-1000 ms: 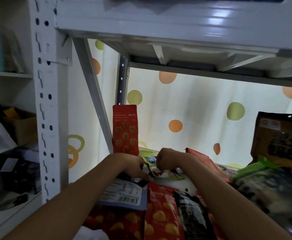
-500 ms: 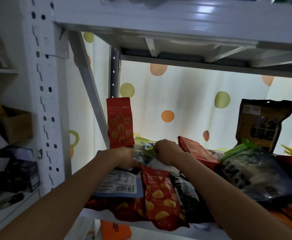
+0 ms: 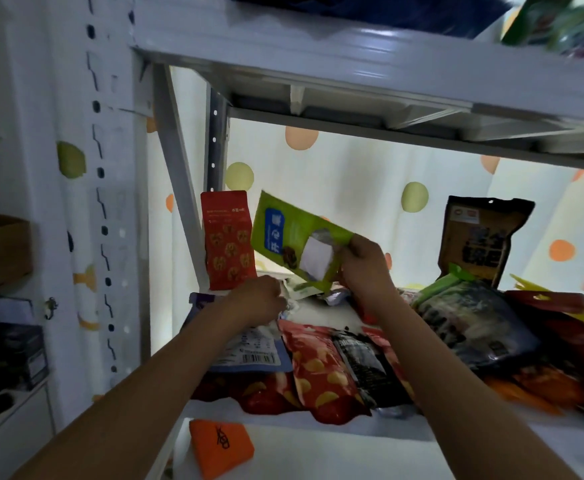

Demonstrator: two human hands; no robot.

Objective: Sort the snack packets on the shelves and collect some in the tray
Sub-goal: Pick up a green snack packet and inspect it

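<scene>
Though tilted, green packet (image 3: 294, 237) in right hand (image 3: 365, 268)

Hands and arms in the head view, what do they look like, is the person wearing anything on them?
Both forearms are bare right up to the bottom edge of the frame: no sleeves show. The left hand and right hand wear no gloves, and no watch, bracelet or ring can be seen, though the picture is dim and slightly blurred.
</scene>
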